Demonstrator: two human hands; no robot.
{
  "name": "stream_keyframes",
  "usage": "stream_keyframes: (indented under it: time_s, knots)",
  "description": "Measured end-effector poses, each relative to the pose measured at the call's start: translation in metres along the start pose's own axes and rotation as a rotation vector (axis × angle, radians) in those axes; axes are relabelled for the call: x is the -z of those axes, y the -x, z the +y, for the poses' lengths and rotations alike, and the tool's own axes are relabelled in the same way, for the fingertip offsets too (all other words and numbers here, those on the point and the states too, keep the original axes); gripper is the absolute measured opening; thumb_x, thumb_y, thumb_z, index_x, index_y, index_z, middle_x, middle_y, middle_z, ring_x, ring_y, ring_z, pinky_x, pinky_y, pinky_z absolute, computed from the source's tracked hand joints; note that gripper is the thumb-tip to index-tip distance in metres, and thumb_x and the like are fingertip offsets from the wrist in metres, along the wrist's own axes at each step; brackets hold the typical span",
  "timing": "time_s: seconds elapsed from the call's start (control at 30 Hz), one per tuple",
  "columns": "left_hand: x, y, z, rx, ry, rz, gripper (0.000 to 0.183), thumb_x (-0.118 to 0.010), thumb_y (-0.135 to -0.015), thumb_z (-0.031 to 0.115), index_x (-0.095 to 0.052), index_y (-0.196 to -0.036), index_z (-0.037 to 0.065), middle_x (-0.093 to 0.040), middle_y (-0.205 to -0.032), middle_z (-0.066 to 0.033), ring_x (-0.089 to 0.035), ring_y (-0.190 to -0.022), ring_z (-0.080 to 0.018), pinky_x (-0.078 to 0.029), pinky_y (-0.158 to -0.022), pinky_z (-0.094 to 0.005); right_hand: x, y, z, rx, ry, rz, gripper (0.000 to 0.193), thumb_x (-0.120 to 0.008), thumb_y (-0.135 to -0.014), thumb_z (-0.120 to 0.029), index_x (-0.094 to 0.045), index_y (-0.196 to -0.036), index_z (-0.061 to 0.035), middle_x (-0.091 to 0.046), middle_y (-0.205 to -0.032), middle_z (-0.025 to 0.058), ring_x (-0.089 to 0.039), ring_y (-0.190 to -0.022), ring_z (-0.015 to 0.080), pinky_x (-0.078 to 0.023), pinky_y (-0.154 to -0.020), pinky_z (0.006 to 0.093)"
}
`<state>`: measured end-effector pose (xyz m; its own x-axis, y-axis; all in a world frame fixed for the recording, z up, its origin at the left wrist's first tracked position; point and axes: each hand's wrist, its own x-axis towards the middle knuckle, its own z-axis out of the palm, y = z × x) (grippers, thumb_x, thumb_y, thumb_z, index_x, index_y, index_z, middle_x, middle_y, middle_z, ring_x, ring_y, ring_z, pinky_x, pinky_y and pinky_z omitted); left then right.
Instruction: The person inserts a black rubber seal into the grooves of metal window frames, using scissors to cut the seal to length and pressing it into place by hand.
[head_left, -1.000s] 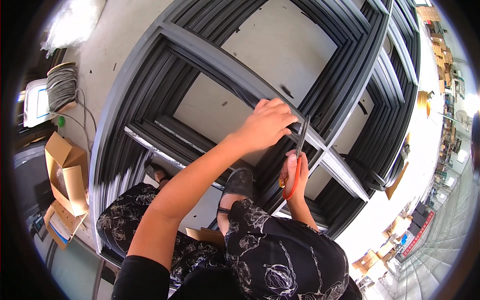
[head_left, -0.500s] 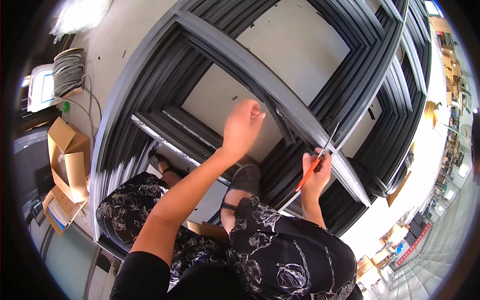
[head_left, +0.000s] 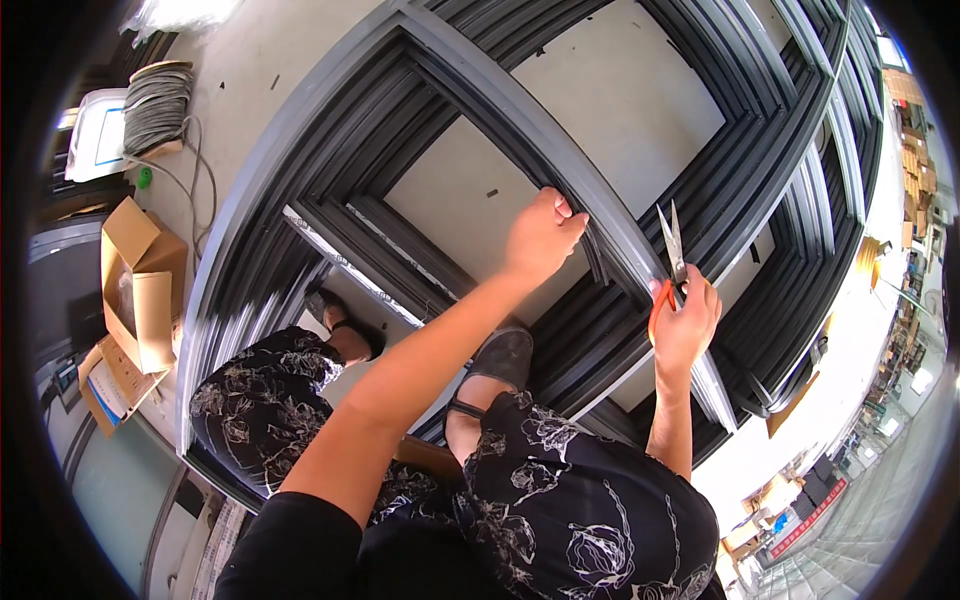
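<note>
My right hand (head_left: 687, 325) is closed around a pair of scissors (head_left: 672, 245) with orange handles. Their blades point up and stand apart over the grey metal bar. My left hand (head_left: 545, 240) is pinched shut at the inner edge of a large grey metal frame (head_left: 480, 65). A thin black strip (head_left: 597, 256) hangs down from that edge just beside its fingertips. The fingers seem to grip the strip, though they hide the exact hold. Both hands are above a stack of dark frames with square openings.
My feet (head_left: 500, 358) stand within the frame openings. At the left are a spool of grey cord (head_left: 158, 108), an open cardboard box (head_left: 140, 290) and a white container (head_left: 97, 135). More stacked frames (head_left: 770, 190) extend to the upper right. Shelving and boxes line the far right.
My left hand has moved right to the frame's inner edge. My right hand has risen and turned the scissors upward, and their blades have spread apart.
</note>
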<state>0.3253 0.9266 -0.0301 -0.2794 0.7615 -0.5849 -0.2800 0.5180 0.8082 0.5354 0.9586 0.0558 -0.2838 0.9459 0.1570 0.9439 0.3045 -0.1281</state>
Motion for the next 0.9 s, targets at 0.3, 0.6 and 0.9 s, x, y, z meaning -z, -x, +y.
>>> stream_keyframes:
  time_s: [0.3,0.6,0.9]
  knots:
    - [0.022,0.001,-0.014,0.053,0.314,-0.155,0.018,-0.062,-0.090,0.011,-0.053,-0.099,-0.002,-0.061,-0.089,-0.0098,-0.066,-0.079,-0.0194,-0.058,-0.074,-0.0342,0.011,0.025,0.014,-0.046,0.096,-0.202,0.050,-0.072,-0.076,-0.008,-0.061,-0.125,-0.0084,-0.062,-0.109,0.0148,-0.056,-0.102,0.0354,-0.045,-0.089,0.0439]
    - [0.030,-0.008,-0.012,0.036,0.369,-0.296,0.017,-0.060,-0.090,0.010,-0.053,-0.101,0.000,-0.061,-0.095,-0.0093,-0.065,-0.084,-0.0198,-0.055,-0.083,-0.0360,0.024,0.007,-0.062,0.222,-0.127,-0.166,0.056,-0.077,-0.075,-0.016,-0.057,-0.125,-0.0001,-0.056,-0.119,0.0187,-0.053,-0.110,0.0363,-0.046,-0.091,0.0442]
    - [0.022,-0.004,0.002,0.075,0.302,-0.197,0.018,-0.065,-0.089,0.006,-0.053,-0.100,-0.001,-0.063,-0.093,-0.0105,-0.067,-0.090,-0.0206,-0.056,-0.080,-0.0337,-0.055,-0.018,-0.073,0.299,0.041,-0.059,0.072,-0.079,-0.068,-0.013,-0.048,-0.132,-0.0001,-0.056,-0.118,0.0150,-0.053,-0.107,0.0343,-0.043,-0.094,0.0439]
